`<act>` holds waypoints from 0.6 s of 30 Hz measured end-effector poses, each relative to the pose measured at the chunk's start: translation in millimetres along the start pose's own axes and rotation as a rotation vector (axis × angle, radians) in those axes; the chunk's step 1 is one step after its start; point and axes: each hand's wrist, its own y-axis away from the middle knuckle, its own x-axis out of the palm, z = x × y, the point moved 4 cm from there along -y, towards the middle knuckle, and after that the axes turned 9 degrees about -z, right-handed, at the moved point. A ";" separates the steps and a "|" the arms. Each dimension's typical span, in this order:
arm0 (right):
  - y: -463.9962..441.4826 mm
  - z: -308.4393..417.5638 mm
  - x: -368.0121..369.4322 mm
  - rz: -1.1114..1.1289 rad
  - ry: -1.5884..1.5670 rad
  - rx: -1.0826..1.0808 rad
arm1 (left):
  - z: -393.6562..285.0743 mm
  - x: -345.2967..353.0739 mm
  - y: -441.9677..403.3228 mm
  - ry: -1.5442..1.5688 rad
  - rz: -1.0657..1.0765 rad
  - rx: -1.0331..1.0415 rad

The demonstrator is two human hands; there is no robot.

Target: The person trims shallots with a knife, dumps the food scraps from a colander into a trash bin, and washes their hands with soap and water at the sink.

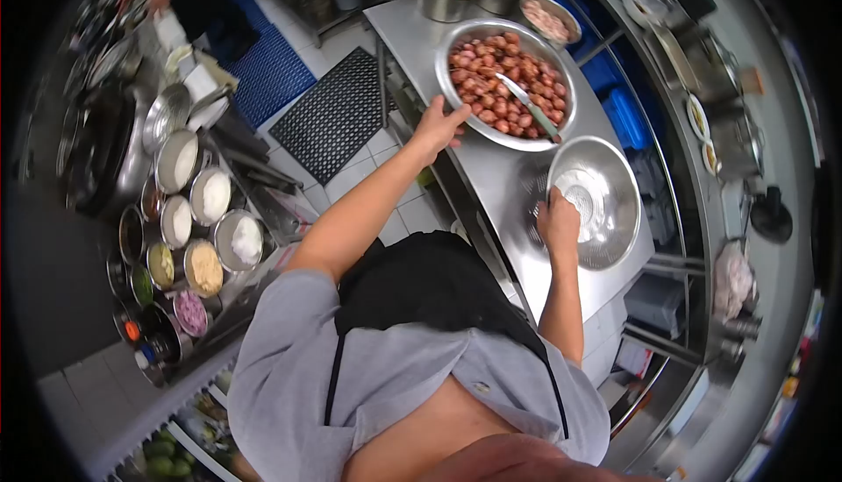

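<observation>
1. Desk (495, 188): supports 2 vessels side by side; a level base should favour steady handling.
2. Bowl (571, 100): filled with red, round bulbs (517, 65); probably heavy, best kept level.
3. Colander (618, 192): beside the bowl, tilted; a firm rim grip should limit slipping.
4. Hands: left hand (437, 127), fingers loosely spread at the bowl's rim, contact uncertain; right hand (560, 219), pinching the colander's rim.
5. Knife (544, 121): atop the bulbs; fingers best kept clear.
</observation>
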 end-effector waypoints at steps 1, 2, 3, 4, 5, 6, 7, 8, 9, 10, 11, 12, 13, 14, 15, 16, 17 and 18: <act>3.4 8.8 -16.6 -0.037 -0.002 -0.022 | 1.9 -11.0 8.7 0.025 0.006 -0.015; 6.4 17.6 -22.6 -0.067 -0.019 -0.061 | 9.6 -25.1 14.0 0.054 0.030 -0.036; 9.7 15.0 -22.6 -0.231 -0.031 -0.144 | 19.7 -44.3 20.5 0.083 0.038 -0.055; 7.8 24.2 -32.6 -0.299 -0.100 -0.123 | 29.4 -65.7 28.1 0.120 0.034 -0.080; 4.5 28.0 -34.8 -0.264 -0.176 -0.059 | 36.6 -84.4 37.3 0.157 0.041 -0.103; 1.9 39.8 -39.0 -0.251 -0.283 -0.037 | 38.5 -101.8 49.6 0.160 -0.036 -0.116; 0.7 50.9 -40.2 -0.240 -0.381 -0.001 | 41.8 -117.7 60.2 0.239 -0.077 -0.132; -2.4 63.2 -32.0 -0.197 -0.493 -0.053 | 44.8 -135.6 71.1 0.316 -0.106 -0.145; -3.5 73.6 -20.9 -0.154 -0.599 -0.095 | 48.3 -150.6 80.7 0.391 -0.126 -0.162; -5.6 87.3 -6.0 -0.097 -0.690 -0.113 | 43.8 -158.8 89.8 0.507 -0.120 -0.172; -7.8 101.6 6.6 -0.004 -0.751 -0.114 | 46.4 -170.4 90.0 0.677 -0.002 -0.111; -9.6 122.7 9.2 0.084 -0.748 -0.076 | 52.5 -178.0 89.0 0.855 0.122 -0.066; -11.8 132.8 21.8 0.145 -0.793 -0.087 | 37.1 -178.5 96.8 0.996 0.168 -0.047; -12.4 145.6 29.8 0.207 -0.869 -0.068 | 21.4 -177.4 105.0 1.050 0.179 -0.040; -11.8 157.2 31.1 0.232 -0.852 -0.106 | 6.4 -179.2 108.2 1.095 0.189 -0.024; -9.8 169.2 24.2 0.245 -0.838 -0.155 | -2.8 -179.6 109.6 1.127 0.203 -0.017; -8.0 178.5 18.8 0.248 -0.822 -0.198 | -11.0 -176.3 111.4 1.155 0.228 -0.014; -5.0 180.1 21.0 0.231 -0.817 -0.226 | -15.3 -170.4 111.0 1.182 0.267 -0.021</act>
